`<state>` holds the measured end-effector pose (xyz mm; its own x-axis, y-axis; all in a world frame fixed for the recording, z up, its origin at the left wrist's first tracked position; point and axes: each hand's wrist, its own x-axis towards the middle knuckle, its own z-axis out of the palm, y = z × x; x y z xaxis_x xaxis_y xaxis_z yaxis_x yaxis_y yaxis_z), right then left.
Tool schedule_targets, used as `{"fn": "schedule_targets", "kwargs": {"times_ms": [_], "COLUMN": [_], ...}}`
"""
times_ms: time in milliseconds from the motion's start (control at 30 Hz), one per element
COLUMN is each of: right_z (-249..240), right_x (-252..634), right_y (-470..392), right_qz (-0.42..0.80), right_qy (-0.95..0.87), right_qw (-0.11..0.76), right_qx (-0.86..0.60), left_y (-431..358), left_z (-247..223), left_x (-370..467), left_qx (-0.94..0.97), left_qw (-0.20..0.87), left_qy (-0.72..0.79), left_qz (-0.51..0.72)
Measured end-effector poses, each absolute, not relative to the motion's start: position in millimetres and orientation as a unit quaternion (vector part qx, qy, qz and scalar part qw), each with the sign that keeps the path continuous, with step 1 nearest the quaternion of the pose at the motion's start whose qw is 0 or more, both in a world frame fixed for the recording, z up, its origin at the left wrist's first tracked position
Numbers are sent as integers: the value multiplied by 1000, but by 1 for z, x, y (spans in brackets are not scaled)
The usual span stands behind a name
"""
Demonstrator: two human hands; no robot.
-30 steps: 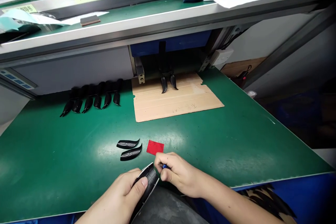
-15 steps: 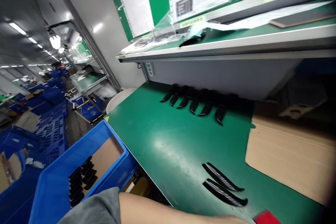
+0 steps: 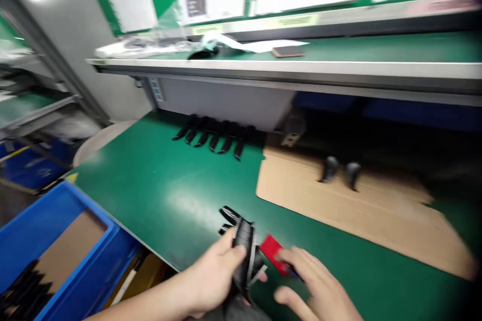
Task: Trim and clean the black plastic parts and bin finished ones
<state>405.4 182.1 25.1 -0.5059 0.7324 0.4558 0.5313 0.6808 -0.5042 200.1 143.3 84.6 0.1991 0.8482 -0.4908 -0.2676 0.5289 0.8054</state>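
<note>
My left hand (image 3: 216, 273) is wrapped around a long black curved part (image 3: 244, 251) with a pale edge strip, held upright above the front of the green table. Behind it, two glossy black curved pieces (image 3: 228, 215) on the table are partly hidden. Just right of the held part is a flat red piece (image 3: 271, 250). My right hand (image 3: 314, 283) is at the red piece, fingers bent over its right side and thumb apart, lower down. Something small and dark shows by those fingers; motion blur hides what it is and whether it is gripped.
Several black curved parts (image 3: 214, 135) stand in a row at the table's back. Flat cardboard (image 3: 301, 195) lies to the right, with two small dark parts (image 3: 353, 173) on it. A shelf (image 3: 263, 67) overhangs the back. The blue bin (image 3: 113, 241) at left holds black parts.
The view has swung right and the shelf and bin have shifted left. Both hands are now in view, my left one holding a black part; before, only a forearm showed.
</note>
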Motion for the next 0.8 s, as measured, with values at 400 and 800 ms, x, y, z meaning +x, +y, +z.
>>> {"fn": "schedule_targets", "kwargs": {"times_ms": [400, 800], "right_z": [37, 25], "right_x": [420, 423], "right_y": [166, 165], "right_qz": [139, 101], "right_qy": [-839, -867], "right_qw": [259, 175], "right_qx": [-458, -456], "left_y": [145, 143], "left_z": [103, 97], "left_x": [235, 243], "left_qx": [298, 340], "left_qw": [697, 671], "left_qy": [603, 623], "left_qz": [249, 215]}}
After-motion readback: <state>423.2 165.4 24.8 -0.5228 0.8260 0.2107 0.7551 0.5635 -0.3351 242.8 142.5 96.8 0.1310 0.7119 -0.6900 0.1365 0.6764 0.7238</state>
